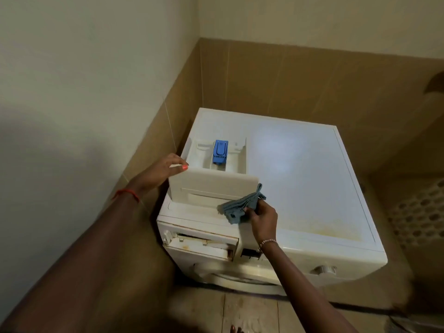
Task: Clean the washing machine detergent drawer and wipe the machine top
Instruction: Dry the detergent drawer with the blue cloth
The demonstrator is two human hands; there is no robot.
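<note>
While the detergent drawer (211,186) sits out of its slot on the washing machine top (312,176), the left hand (165,171) grips the upper left corner of its front panel (blue insert (219,152) inside). The right hand (262,222) pinches a grey-blue cloth (240,207), seemingly touching the top beside the panel's right end

No text, label or number is readable on anything in view.
</note>
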